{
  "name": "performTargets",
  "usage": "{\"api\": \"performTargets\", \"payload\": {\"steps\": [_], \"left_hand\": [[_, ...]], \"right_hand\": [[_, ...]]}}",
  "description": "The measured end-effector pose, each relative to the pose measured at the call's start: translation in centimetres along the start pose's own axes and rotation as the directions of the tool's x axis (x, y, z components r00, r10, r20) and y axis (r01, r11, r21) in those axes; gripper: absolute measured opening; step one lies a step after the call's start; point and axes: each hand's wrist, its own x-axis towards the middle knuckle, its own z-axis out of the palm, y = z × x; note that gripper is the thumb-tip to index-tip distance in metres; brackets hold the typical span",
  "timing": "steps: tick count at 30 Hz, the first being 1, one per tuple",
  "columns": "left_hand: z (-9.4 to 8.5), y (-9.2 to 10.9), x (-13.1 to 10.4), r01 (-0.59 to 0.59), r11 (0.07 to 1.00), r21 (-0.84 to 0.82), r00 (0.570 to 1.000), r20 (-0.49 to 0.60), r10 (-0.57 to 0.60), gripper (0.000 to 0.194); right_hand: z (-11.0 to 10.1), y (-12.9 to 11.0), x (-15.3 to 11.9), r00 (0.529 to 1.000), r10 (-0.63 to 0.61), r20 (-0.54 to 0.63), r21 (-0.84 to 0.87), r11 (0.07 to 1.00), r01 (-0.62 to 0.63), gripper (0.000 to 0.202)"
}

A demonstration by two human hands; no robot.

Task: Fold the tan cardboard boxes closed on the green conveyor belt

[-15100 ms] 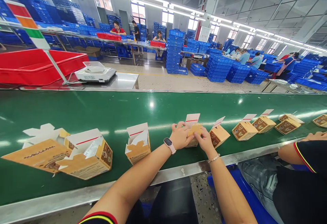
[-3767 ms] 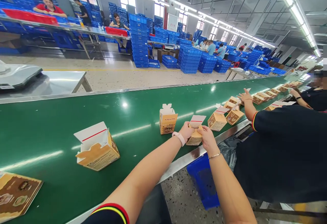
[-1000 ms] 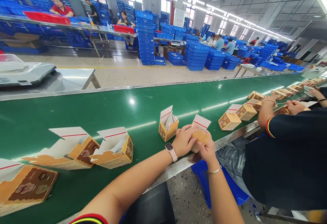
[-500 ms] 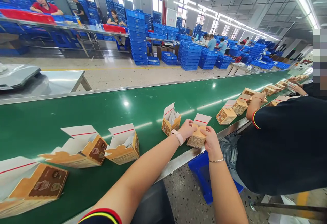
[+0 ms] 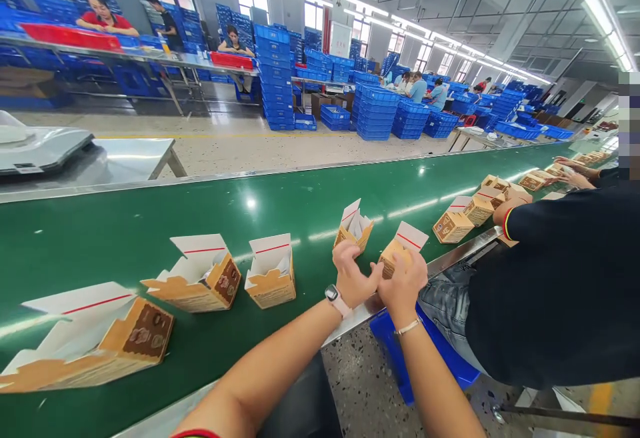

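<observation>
Left hand (image 5: 353,279) off the small carton (image 5: 395,259) since half a second ago, fingers spread beside it. Right hand (image 5: 404,285) alone cupping it now. Open cartons (image 5: 273,278) on the green belt (image 5: 125,238) carried further right.

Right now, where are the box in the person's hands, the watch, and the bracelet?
box (image 5: 395,256), head view, on its tan side above the fingers.
watch (image 5: 332,293), head view, on its face at the left wrist.
bracelet (image 5: 409,327), head view, on the chain across the right wrist.
</observation>
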Motion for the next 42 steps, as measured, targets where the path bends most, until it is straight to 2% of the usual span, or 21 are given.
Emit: {"api": "performTargets", "payload": {"steps": [1,3,6,8,10,12,13,15,18,21,25,27,29,31,33,35,37,38,39,40,42], "left_hand": [[0.4,-0.4,0.9,0.006,0.999,0.052,1.0,-0.029,-0.005,0.056],[1.3,-1.2,3.1,0.084,0.99,0.11,0.996,-0.007,-0.084,0.07],[1.7,-2.5,5.4,0.179,0.982,0.053,0.974,0.13,-0.184,0.066],[1.1,-3.2,5.2,0.184,0.982,-0.05,0.963,0.209,-0.169,0.062],[0.1,-3.8,3.9,0.158,0.977,-0.142,0.957,0.264,-0.116,0.065],[-0.7,-4.2,2.5,0.098,0.979,-0.179,0.947,0.32,-0.036,0.069],[-0.9,-4.2,2.1,0.05,0.983,-0.179,0.936,0.352,0.017,0.068],[-1.0,-4.1,1.7,-0.061,0.982,-0.179,0.895,0.426,0.133,0.06],[-0.5,-3.4,2.3,-0.152,0.963,-0.222,0.817,0.52,0.248,0.048],[0.2,-2.5,3.2,-0.123,0.977,-0.173,0.812,0.549,0.199,0.036],[1.4,-1.3,3.6,-0.011,1.0,0.001,0.83,0.558,0.009,0.014],[2.2,-1.0,3.6,0.038,0.999,0.02,0.827,0.56,-0.043,0.011],[3.0,-0.9,3.6,0.082,0.996,-0.023,0.813,0.58,-0.054,0.01],[3.7,-1.0,3.3,0.154,0.982,-0.109,0.817,0.572,-0.064,0.002],[4.3,-1.2,2.8,0.232,0.953,-0.196,0.856,0.506,-0.105,0.017],[4.9,-1.4,2.5,0.281,0.93,-0.238,0.905,0.388,-0.174,0.027],[5.6,-1.5,2.5,0.327,0.917,-0.229,0.924,0.279,-0.26,0.032],[5.9,-1.5,2.8,0.376,0.899,-0.224,0.913,0.255,-0.318,0.034],[6.3,-1.5,3.1,0.458,0.86,-0.223,0.878,0.266,-0.398,0.035],[6.7,-1.5,3.5,0.558,0.8,-0.222,0.818,0.31,-0.485,0.034],[7.5,-1.4,4.2,0.731,0.652,-0.2,0.664,0.428,-0.613,0.024]], "right_hand": [[0.5,0.4,0.5,1.0,-0.003,0.014,-0.009,1.0,0.003,0.03],[1.4,2.1,2.1,0.999,-0.029,0.035,0.018,0.999,0.028,0.022],[1.4,5.5,4.7,0.995,-0.089,0.053,0.067,0.994,0.085,0.019],[0.8,6.9,5.5,0.999,-0.047,0.0,0.044,0.998,0.047,0.027],[0.3,6.7,5.3,0.999,0.006,-0.033,0.108,0.994,-0.002,0.04],[0.3,5.3,4.2,0.997,-0.018,0.077,0.344,0.939,-0.01,0.052],[0.5,4.4,3.6,0.986,-0.055,0.156,0.479,0.877,-0.027,0.056],[1.2,2.6,2.7,0.959,-0.108,0.26,0.654,0.751,-0.093,0.059],[2.1,1.5,3.0,0.949,-0.12,0.292,0.696,0.708,-0.124,0.06],[2.3,2.3,5.0,0.918,-0.173,0.358,0.671,0.731,-0.124,0.055],[1.6,3.8,7.6,0.815,-0.238,0.529,0.643,0.739,-0.201,0.04],[1.3,4.1,7.9,0.785,-0.176,0.594,0.617,0.726,-0.304,0.04],[1.2,3.9,7.4,0.8,-0.029,0.599,0.593,0.688,-0.419,0.039],[1.6,3.4,6.4,0.837,0.158,0.524,0.597,0.633,-0.493,0.037],[2.2,2.9,5.6,0.85,0.349,0.395,0.625,0.576,-0.527,0.033],[2.9,2.6,5.3,0.802,0.512,0.308,0.649,0.504,-0.571,0.027],[3.3,2.8,5.8,0.722,0.616,0.317,0.642,0.421,-0.641,0.028],[3.4,2.9,6.2,0.682,0.639,0.356,0.624,0.381,-0.683,0.031],[3.4,3.2,6.8,0.649,0.647,0.4,0.6,0.35,-0.719,0.032],[3.4,3.4,7.3,0.625,0.642,0.444,0.576,0.33,-0.748,0.033],[3.2,3.9,8.4,0.591,0.622,0.513,0.539,0.302,-0.786,0.03]]}}
